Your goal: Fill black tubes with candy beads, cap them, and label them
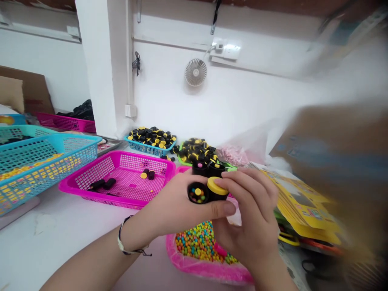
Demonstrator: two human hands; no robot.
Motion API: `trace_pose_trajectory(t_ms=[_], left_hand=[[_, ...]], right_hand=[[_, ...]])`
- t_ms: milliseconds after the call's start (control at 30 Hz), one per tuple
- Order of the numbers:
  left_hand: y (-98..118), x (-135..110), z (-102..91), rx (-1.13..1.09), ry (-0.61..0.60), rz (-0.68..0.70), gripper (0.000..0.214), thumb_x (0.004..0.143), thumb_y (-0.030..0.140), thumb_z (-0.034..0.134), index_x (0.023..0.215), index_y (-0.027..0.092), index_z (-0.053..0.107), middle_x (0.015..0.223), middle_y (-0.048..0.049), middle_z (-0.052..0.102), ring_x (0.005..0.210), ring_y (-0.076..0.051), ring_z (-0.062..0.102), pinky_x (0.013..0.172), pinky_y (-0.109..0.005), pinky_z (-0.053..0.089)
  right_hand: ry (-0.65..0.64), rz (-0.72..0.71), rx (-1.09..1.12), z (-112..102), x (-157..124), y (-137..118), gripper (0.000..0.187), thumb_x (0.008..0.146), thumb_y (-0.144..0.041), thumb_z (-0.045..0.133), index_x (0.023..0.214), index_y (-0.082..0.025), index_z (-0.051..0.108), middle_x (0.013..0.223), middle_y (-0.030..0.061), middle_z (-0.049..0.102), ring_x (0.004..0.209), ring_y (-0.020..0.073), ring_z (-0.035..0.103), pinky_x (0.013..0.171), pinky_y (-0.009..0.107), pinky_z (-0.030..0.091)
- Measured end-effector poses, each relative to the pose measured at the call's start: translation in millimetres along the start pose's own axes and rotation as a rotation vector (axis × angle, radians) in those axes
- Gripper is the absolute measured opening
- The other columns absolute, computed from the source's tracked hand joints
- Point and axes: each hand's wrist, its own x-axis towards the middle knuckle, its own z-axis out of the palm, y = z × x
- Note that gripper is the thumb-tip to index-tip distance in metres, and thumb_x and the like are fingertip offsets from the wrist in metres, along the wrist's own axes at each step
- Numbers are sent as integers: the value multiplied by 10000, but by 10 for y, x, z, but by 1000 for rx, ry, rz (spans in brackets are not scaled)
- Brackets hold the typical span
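My left hand [172, 206] is closed around a cluster of small black cups [198, 198]. The nearest open cup holds colourful little balls and a yellow piece; the two farther ones show a pink and a yellow piece. A yellow cap [216, 186] sits on the top of the front right cup. My right hand [250, 214] curls around that cup, its fingertips pressed on the cap. Beneath both hands is a pink tub [194, 264], lined with clear plastic, full of multicoloured balls [197, 244]. A bright pink object [220, 249] lies among the balls, partly hidden by my right hand.
A magenta basket [100, 194] at left holds a few black and yellow pieces. Blue baskets [75, 149] stand farther left. Heaped black-and-yellow containers [151, 137] fill baskets at the back. Flat yellow cartons [300, 202] and a brown cardboard box [333, 153] are at right.
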Motion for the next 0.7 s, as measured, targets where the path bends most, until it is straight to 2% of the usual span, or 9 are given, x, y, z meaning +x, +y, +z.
trace_pose_trajectory(t_ms=[133, 267, 367, 433, 467, 533, 600, 667, 700], left_hand=[[-28, 2, -5, 120, 41, 4, 233, 784, 419, 748, 815, 190, 720, 700, 37, 655, 665, -122, 555, 564, -206, 397], [29, -28, -184, 235, 105, -22, 360, 801, 449, 724, 1104, 256, 736, 906, -5, 747, 852, -193, 655, 708, -270, 486], [111, -77, -340, 329, 329, -56, 484, 804, 501, 706, 1233, 278, 680, 1050, -32, 753, 989, -232, 665, 846, -339, 501], [151, -109, -392, 366, 413, -59, 481, 805, 512, 704, 1238, 305, 676, 1066, -24, 755, 996, -234, 672, 875, -356, 503], [161, -122, -397, 375, 409, -59, 468, 810, 509, 701, 1237, 320, 676, 1075, -17, 755, 997, -236, 676, 884, -365, 504], [161, -134, -377, 398, 355, -58, 442, 808, 508, 702, 1221, 350, 684, 1121, -6, 746, 1039, -249, 668, 911, -389, 502], [143, -134, -339, 412, 295, -51, 423, 796, 517, 710, 1194, 377, 697, 1179, 3, 725, 1116, -268, 637, 954, -420, 487], [121, -131, -314, 405, 270, -65, 424, 778, 532, 722, 1182, 406, 697, 1227, 13, 702, 1203, -284, 586, 1001, -448, 464], [114, -131, -312, 402, 277, -78, 432, 766, 547, 727, 1178, 420, 696, 1234, 16, 697, 1231, -288, 566, 1021, -461, 451]], right_hand=[[-9, -7, 57, -3, -7, 38, 392, 719, -25, 571, 1101, -110, 591, 1049, 134, 641, 1121, 329, 556, 955, 541, 433], [-76, 178, 153, -127, 32, 131, 353, 781, -139, 674, 1118, -148, 568, 1075, 119, 630, 1019, 259, 594, 871, 437, 497], [-356, 434, 283, -135, 23, 151, 376, 746, -155, 746, 1078, -199, 575, 975, 63, 630, 776, 181, 609, 641, 324, 537], [-587, 621, 442, -9, -15, 99, 432, 729, -137, 760, 1111, -231, 583, 952, 31, 651, 655, 142, 606, 562, 288, 539], [-649, 700, 546, 85, -40, 58, 487, 751, -137, 739, 1190, -245, 559, 1006, 35, 665, 668, 140, 633, 579, 286, 562], [-657, 767, 723, 275, -87, -23, 632, 810, -139, 668, 1379, -272, 428, 1254, 76, 621, 881, 159, 692, 751, 311, 608], [-621, 733, 783, 374, -120, -66, 731, 841, -134, 612, 1479, -293, 293, 1481, 89, 458, 1181, 179, 615, 986, 353, 546], [-647, 697, 718, 333, -129, -38, 734, 829, -173, 643, 1476, -301, 322, 1553, 64, 377, 1327, 203, 504, 1086, 388, 474], [-679, 706, 671, 271, -125, 6, 691, 825, -210, 663, 1449, -299, 382, 1529, 54, 419, 1325, 213, 506, 1075, 394, 484]])
